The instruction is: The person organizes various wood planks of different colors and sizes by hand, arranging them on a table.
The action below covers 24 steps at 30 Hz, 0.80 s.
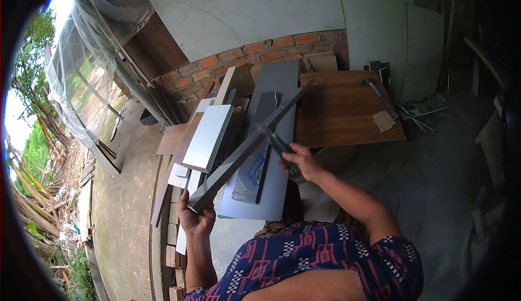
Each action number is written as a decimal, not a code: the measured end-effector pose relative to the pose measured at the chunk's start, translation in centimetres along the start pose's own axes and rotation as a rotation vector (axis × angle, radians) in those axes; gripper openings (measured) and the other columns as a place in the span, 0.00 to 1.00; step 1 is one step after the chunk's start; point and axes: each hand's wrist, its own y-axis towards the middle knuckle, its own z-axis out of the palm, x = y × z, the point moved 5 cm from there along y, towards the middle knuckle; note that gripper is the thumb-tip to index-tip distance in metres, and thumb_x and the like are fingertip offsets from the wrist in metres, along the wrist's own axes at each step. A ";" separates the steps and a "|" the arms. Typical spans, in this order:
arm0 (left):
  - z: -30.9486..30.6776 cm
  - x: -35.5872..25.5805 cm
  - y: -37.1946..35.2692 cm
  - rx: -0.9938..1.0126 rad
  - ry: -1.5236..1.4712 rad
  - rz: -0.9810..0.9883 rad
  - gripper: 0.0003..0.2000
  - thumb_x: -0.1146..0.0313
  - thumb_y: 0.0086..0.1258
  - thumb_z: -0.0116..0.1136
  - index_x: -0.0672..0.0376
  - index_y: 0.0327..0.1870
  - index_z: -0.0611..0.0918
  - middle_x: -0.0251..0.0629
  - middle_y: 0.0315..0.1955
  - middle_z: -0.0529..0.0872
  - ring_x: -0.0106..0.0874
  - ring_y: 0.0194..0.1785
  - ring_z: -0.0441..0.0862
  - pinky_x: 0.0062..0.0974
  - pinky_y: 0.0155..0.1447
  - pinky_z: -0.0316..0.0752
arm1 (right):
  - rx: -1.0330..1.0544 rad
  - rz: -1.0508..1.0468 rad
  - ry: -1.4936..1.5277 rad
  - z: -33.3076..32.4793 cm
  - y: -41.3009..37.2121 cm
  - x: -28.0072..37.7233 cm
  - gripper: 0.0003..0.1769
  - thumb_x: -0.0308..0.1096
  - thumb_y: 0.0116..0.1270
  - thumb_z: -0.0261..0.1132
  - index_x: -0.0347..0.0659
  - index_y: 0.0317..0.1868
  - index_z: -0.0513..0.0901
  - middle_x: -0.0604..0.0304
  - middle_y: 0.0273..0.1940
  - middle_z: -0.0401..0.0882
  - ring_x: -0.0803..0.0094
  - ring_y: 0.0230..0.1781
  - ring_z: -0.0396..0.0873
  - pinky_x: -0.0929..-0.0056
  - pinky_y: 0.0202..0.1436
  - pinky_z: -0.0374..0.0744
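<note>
The left hand (196, 217) is closed around the near end of a long grey strip (247, 146), which slants up and away. The right hand (301, 160) grips a green-handled tool (275, 141) laid against the strip's middle. Beneath lie a grey panel (279, 78) and a white board (209, 135), with the brown counter (342, 108) just beyond.

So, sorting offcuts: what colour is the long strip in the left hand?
Dark grey; the long strip shows best in head view.
</note>
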 end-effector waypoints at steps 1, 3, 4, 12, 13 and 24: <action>-0.1 0.0 -0.1 0.010 -0.001 -0.012 0.20 0.59 0.64 0.53 0.68 0.48 0.71 0.50 0.37 0.81 0.42 0.36 0.83 0.30 0.36 0.83 | -0.097 0.033 0.062 -2.1 0.5 -0.2 0.10 0.31 0.62 0.62 0.39 0.43 0.76 0.60 0.30 0.78 0.74 0.26 0.78 0.76 0.29 0.77; -1.0 0.0 0.0 0.058 -0.002 -0.056 0.19 0.60 0.64 0.53 0.67 0.47 0.73 0.49 0.36 0.82 0.42 0.36 0.84 0.32 0.35 0.84 | -0.237 0.010 0.121 -6.1 1.3 -0.4 0.10 0.33 0.61 0.62 0.40 0.40 0.74 0.59 0.29 0.78 0.72 0.26 0.79 0.74 0.28 0.77; -2.0 -0.2 0.3 0.098 -0.002 -0.086 0.18 0.60 0.64 0.53 0.67 0.46 0.73 0.49 0.36 0.82 0.42 0.35 0.84 0.32 0.34 0.84 | -0.303 -0.002 0.148 -6.9 1.4 -0.1 0.10 0.34 0.60 0.63 0.41 0.39 0.74 0.59 0.28 0.78 0.71 0.26 0.79 0.72 0.28 0.78; -4.7 0.7 -0.3 0.103 0.024 -0.098 0.16 0.65 0.61 0.53 0.68 0.43 0.75 0.50 0.37 0.83 0.44 0.34 0.84 0.40 0.30 0.84 | -0.082 0.159 0.272 -2.7 2.0 -0.6 0.16 0.35 0.60 0.64 0.40 0.46 0.75 0.59 0.43 0.76 0.60 0.45 0.77 0.58 0.40 0.79; -5.2 0.8 -0.3 0.130 0.044 -0.106 0.16 0.65 0.60 0.53 0.68 0.44 0.75 0.50 0.37 0.83 0.44 0.34 0.84 0.40 0.30 0.84 | -0.061 0.173 0.276 -2.5 2.2 -0.8 0.16 0.36 0.60 0.64 0.40 0.46 0.75 0.60 0.42 0.76 0.61 0.44 0.77 0.58 0.41 0.79; -13.2 0.8 -0.7 -0.011 0.348 -0.002 0.22 0.68 0.53 0.59 0.67 0.50 0.74 0.44 0.41 0.82 0.37 0.44 0.80 0.37 0.54 0.74 | -0.267 0.315 0.026 -1.9 4.6 -3.4 0.14 0.39 0.54 0.67 0.47 0.41 0.79 0.72 0.35 0.78 0.78 0.28 0.69 0.71 0.30 0.68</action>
